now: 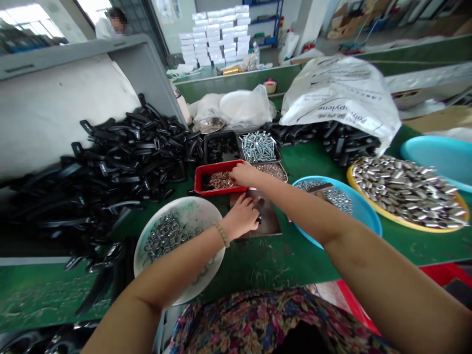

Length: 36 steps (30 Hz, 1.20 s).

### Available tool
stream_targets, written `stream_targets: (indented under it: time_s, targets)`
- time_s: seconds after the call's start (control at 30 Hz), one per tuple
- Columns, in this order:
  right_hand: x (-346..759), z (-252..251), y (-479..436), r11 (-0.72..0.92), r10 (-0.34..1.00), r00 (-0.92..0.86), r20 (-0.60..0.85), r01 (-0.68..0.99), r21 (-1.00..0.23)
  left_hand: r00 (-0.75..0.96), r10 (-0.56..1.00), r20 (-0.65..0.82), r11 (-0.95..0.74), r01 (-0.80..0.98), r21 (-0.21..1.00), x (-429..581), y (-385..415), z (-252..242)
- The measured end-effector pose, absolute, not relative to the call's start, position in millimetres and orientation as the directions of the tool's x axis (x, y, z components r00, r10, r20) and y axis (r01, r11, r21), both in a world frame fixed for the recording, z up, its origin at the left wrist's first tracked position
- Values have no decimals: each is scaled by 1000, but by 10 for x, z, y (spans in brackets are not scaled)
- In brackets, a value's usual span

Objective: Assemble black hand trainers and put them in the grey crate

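My right hand (pixel 243 174) reaches into the right end of a red tray (pixel 199 183), its fingers bent down together among small copper-coloured parts (pixel 220 180). Whether a part is between the fingertips is hidden. Just in front, my left hand (pixel 241 216), with a beaded bracelet (pixel 222 235) at the wrist, is over a dark flat metal plate (pixel 272 223). A small black piece (pixel 259 219) shows at its curled fingertips; its kind cannot be made out. Left of this hand stands a white bowl (pixel 214 209) of metal rings (pixel 167 233).
Black handles (pixel 121 157) heap at left beside a grey crate (pixel 147 64). Behind the red tray are bins of black parts (pixel 222 147) and screws (pixel 258 146). At right are a blue basin (pixel 372 221), a yellow-rimmed basin of metal sleeves (pixel 409 194) and a plastic bag (pixel 339 93).
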State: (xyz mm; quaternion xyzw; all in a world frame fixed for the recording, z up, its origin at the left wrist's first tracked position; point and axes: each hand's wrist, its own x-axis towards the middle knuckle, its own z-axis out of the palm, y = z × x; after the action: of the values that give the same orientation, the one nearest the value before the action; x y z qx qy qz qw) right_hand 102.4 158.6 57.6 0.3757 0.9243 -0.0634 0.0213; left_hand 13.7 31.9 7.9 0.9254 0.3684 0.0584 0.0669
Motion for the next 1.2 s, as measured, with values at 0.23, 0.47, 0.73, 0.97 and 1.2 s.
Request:
stream_targets:
  time_s: [0.23, 0.47, 0.73, 0.97, 1.2]
  targets:
    - [961, 411, 1748, 751, 650, -750, -122, 659, -50, 529, 833, 160, -552, 776, 306, 18, 145, 15]
    - [1169, 509, 1601, 705, 703, -711, 12, 695, -144, 414, 908, 71, -405, 821, 402, 93, 188, 63]
    - [1522, 403, 1330, 606, 791, -571, 219, 683, -408, 396, 916, 58, -382, 823, 420, 98, 161, 84]
    - [1392, 431, 1388, 584, 810, -523, 264, 679, -445, 383, 923, 36, -366, 845, 390, 110, 159, 85]
    - [1985, 140, 699, 265, 934, -357, 24, 645, -717, 400, 915, 47, -386, 839, 384, 88, 177, 41]
